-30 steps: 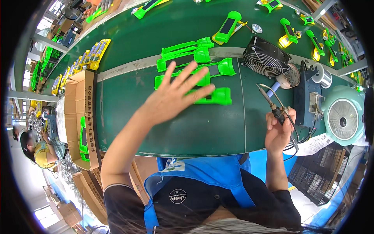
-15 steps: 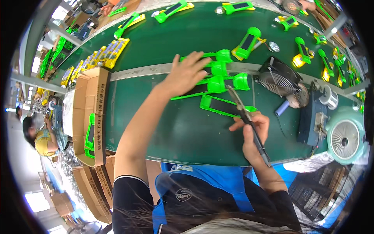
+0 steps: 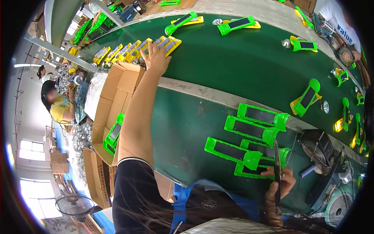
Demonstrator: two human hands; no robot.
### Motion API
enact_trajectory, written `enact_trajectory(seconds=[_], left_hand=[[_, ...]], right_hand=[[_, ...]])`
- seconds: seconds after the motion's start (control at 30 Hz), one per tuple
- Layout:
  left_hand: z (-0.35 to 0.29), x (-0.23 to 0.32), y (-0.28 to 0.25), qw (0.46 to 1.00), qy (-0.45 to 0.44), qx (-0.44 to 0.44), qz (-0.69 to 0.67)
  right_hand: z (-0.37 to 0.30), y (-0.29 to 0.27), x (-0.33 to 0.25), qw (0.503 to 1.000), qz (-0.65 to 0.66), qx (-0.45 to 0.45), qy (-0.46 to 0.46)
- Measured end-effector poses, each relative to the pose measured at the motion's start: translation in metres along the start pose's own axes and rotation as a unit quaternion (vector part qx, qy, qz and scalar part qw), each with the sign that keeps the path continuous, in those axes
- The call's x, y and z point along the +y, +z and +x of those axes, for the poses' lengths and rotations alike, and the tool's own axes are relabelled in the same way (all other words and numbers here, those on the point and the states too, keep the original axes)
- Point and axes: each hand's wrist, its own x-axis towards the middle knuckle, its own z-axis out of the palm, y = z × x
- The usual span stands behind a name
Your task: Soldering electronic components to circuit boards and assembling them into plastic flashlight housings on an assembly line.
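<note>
My left hand [image 3: 156, 60] reaches to the far left over a row of yellow casings [image 3: 173, 45] fitted with grey cylindrical cells. Its fingers are spread at the near casings; whether they touch one I cannot tell. My right hand [image 3: 283, 182] is closed round a long, slim dark tool [image 3: 277, 167], held upright near the table's front right. Past the tool's tip lie several green lamp shells [image 3: 254, 130] with dark rectangular panels, grouped on the green table. Part of the lowest shell is hidden behind the right-hand fingers.
An open cardboard box [image 3: 115, 97] holding green shells stands left of the table. A black fan [image 3: 317, 150] and a pale green fan [image 3: 339, 208] are on the right. Green-and-yellow lamps [image 3: 237, 25] lie along the far belt. A person [image 3: 62, 109] sits at far left.
My left hand has left the green shells and moved left to the yellow casings. The shells now lie uncovered. My right hand still holds the tool. The whole view has swung left.
</note>
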Motion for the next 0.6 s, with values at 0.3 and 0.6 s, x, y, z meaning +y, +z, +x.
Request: enact_trajectory(seconds=[0.3, 0.6], left_hand=[[-0.02, 0.011, -0.041, 0.995, 0.096, -0.028, -0.009], [-0.295, 0.019, -0.146, 0.868, 0.258, -0.261, -0.334]], right_hand=[[0.008, 0.004, -0.007, 0.991, 0.093, 0.017, 0.091], [0.019, 0.023, -0.003, 0.979, 0.154, 0.057, 0.124]])
